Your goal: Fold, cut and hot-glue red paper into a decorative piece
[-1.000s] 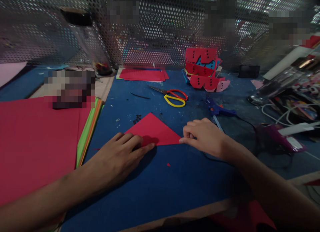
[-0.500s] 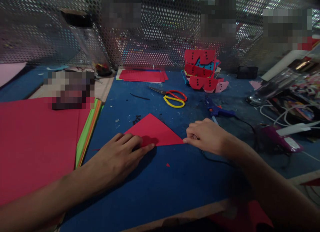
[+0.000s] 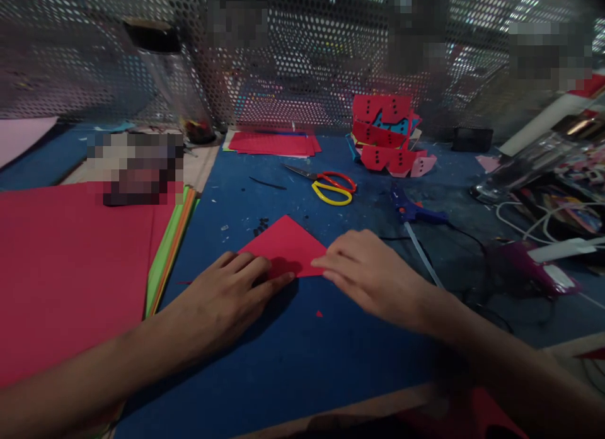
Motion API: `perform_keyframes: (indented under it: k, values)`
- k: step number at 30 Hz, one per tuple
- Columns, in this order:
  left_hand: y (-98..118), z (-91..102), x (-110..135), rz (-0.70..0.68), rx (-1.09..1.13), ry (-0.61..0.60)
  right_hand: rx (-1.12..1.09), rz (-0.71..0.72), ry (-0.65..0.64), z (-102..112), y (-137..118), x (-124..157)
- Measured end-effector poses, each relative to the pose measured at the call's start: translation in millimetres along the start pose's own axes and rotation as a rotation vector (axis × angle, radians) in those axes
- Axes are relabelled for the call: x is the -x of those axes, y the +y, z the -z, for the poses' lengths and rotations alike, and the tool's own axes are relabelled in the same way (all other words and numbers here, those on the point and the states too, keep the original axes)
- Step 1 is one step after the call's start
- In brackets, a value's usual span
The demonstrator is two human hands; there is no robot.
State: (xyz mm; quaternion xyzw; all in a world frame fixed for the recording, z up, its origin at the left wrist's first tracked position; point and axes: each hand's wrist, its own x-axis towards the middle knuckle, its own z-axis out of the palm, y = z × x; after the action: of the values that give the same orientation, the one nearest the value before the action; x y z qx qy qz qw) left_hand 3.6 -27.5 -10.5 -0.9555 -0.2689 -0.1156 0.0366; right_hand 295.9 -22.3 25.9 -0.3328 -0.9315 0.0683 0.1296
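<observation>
A red sheet of paper [image 3: 292, 247], folded into a triangle with its peak pointing away from me, lies on the blue table. My left hand [image 3: 231, 294] presses on its left part, fingers bent over it and thumb along the near folded edge; the left corner is hidden beneath. On the right corner rests my right hand [image 3: 366, 272], its fingers and thumb close together on the paper and covering the tip. A tiny red scrap [image 3: 319, 313] lies just in front of the paper.
Beyond the paper are scissors [image 3: 333, 188] and small black bits [image 3: 261, 225]. A blue glue gun [image 3: 418, 213] with a cord lies to the right. Cut red card pieces [image 3: 385, 133] stand behind. Large red sheets [image 3: 75, 269] cover the left; a clear jar [image 3: 177, 80] stands at the back.
My right hand has moved left, from just past the paper's right corner onto the paper. My left hand stays in place. The glue gun's stick shows more fully.
</observation>
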Motion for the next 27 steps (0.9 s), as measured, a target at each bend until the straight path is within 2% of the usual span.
perform_keyframes:
  k: [3, 9, 19, 27]
  values:
    - [1, 0.1, -1, 0.002, -0.012, 0.006, 0.042, 0.110, -0.085, -11, -9, 0]
    - [1, -1.2, 0, 0.011, 0.011, -0.004, 0.115, 0.132, -0.190, -19, -11, -1]
    - [0, -0.8, 1, 0.005, 0.015, -0.006, 0.242, 0.156, -0.224, -9, -15, 0]
    - [0, -0.7, 2, -0.004, 0.026, 0.009, 0.232, 0.122, -0.254, 2, -11, 3]
